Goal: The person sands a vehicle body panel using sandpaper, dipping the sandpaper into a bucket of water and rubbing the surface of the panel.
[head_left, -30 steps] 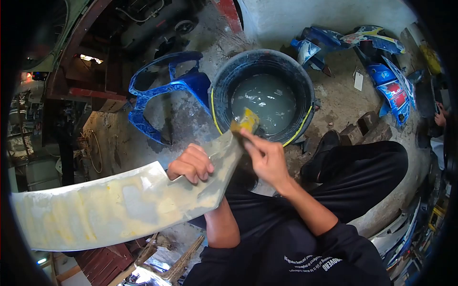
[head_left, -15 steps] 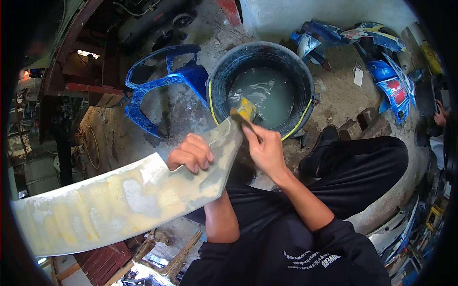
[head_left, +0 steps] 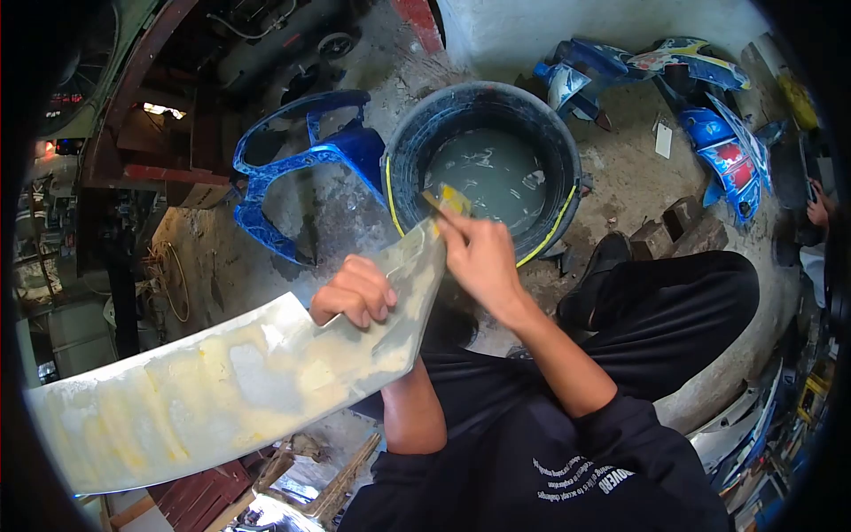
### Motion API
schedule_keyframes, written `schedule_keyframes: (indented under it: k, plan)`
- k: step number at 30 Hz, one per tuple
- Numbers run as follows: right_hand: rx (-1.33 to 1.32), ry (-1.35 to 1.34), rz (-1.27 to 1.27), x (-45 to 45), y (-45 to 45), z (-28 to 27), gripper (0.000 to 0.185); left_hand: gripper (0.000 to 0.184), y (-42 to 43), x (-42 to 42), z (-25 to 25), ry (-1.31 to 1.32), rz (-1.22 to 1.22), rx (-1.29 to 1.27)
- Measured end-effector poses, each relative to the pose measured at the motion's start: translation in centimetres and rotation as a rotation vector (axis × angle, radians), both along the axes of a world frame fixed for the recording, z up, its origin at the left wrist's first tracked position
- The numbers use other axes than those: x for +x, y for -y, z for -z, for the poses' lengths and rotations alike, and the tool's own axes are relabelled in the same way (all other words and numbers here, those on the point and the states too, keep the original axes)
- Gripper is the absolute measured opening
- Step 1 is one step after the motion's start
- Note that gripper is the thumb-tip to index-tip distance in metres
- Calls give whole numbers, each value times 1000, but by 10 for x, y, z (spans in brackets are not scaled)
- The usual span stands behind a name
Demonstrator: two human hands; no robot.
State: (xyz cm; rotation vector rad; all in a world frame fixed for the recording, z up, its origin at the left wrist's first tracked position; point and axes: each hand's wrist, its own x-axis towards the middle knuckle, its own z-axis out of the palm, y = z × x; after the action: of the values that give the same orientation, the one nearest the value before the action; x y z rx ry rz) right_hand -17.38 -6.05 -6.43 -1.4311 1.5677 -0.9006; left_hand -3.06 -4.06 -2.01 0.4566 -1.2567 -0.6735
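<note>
A long panel (head_left: 257,377), patched pale yellow and grey, slants from the lower left up to the bucket's near rim. My left hand (head_left: 355,291) is closed round its upper edge, with the forearm passing beneath the panel. Near the narrow tip, my right hand (head_left: 481,257) pinches a thin brownish sheet (head_left: 434,202) against the panel's end. Just beyond the fingers, a yellow piece (head_left: 456,199) shows over the bucket's inner wall. The black bucket (head_left: 569,142) holds cloudy grey water (head_left: 492,182).
A blue frame-shaped part (head_left: 257,188) lies left of the bucket. Blue fairing pieces (head_left: 729,160) lie at the upper right, with a white tag (head_left: 663,140) nearby. Bricks (head_left: 678,232) sit beyond my shoe (head_left: 605,270). Another person's hand (head_left: 817,211) shows at the right edge.
My right hand has moved slightly up and left with the brownish sheet along the panel's tip. My left hand keeps its hold. The panel's far left end sits lower.
</note>
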Motion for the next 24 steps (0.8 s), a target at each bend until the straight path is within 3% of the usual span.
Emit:
schedule_keyframes:
  k: [3,4,9,13,18,24]
  plan:
    - [-77,54,-94,-4,-26,-13,26,32,-6,8,2,-75,-32,76]
    - [-242,66,-48,2,-30,1,28,31,-4,6,2,-71,-38,54]
    - [-72,-172,17,0,-3,20,26,30,-2,-1,0,-47,-47,22]
    - [-173,96,-139,0,-33,2,26,32,-5,8,-1,-103,-92,42]
    - [-247,-208,-34,-3,-18,18,27,34,-4,1,-5,-50,-119,33]
    - [-249,17,-195,-9,-39,14,33,33,-9,33,1,-186,-17,28]
